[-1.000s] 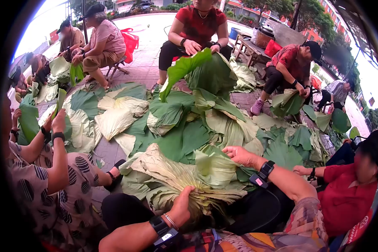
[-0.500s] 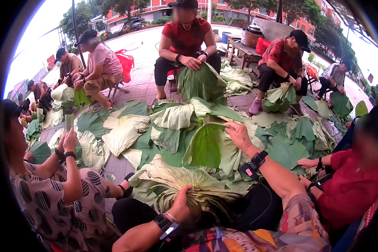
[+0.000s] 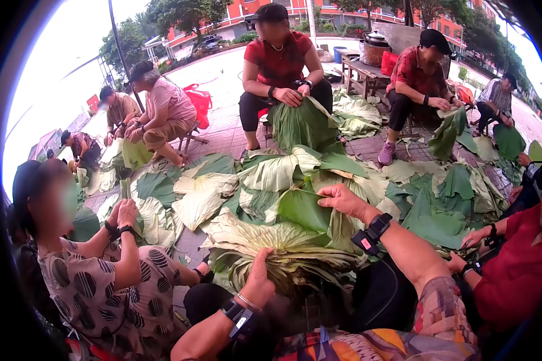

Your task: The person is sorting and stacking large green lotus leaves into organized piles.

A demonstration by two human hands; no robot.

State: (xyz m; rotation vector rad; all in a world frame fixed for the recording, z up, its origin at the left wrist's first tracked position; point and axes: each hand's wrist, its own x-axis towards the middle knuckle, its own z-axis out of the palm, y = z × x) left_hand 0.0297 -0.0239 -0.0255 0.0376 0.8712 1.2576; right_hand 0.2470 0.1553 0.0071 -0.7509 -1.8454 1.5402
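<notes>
Outdoors, at far left, a person in a patterned shirt (image 3: 96, 277) sits with both hands raised around something narrow, upright and green (image 3: 125, 189). Next, ground leaves (image 3: 202, 201), pale and green, overlap on the paving (image 3: 223, 129). At lower centre, the left hand (image 3: 259, 284) grips the near edge of a stack (image 3: 283, 245) of pale, crinkled leaves — thumb on top, fingers hidden. Just beyond the stack, a green leaf (image 3: 307, 212) is held up, its right edge pinched in the right hand (image 3: 345, 203); whether its bottom touches the stack, I cannot tell. At far right, a person in red (image 3: 509, 274) sits — one hand near more ground leaves.
</notes>
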